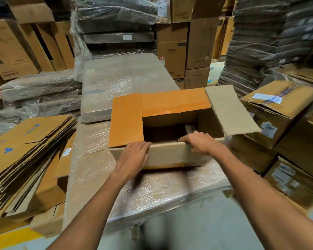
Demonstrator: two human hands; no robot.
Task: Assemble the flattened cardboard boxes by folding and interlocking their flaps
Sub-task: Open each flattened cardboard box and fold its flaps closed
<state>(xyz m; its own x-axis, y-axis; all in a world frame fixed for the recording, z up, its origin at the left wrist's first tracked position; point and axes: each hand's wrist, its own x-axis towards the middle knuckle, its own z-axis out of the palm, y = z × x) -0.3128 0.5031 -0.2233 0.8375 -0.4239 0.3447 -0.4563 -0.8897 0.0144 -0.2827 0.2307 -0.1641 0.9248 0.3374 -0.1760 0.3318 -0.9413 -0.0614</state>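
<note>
Two hands work on one erected cardboard box (167, 156) that sits just right of the frame's centre, on a stretch-wrapped pallet load (90, 170) serving as the work surface. The left hand (134, 156) lies flat, fingers spread, against the box's near wall at its left corner, apparently to brace the box so it does not slide. The right hand (200, 142) curls over the near top edge with its fingertips dipping inside, gripping what looks like the near flap, turned inward; whether it is pushing that flap down or drawing it up I cannot tell. Of the other flaps, the left flap (126, 120) and the far flap (175, 101) lie folded in over the opening, glossy orange faces up, while the right flap (231, 110) stands open, tilted up and out toward the right of the frame. The box's long axis runs left to right across the frame, slightly skewed, and its mouth faces upward at the camera. By my reading the interlock is partly made, with the near and right flaps left to tuck. A stack of flattened boxes (23, 159) waits at the lower left, and sealed cartons (278, 109) fill the right edge.
</note>
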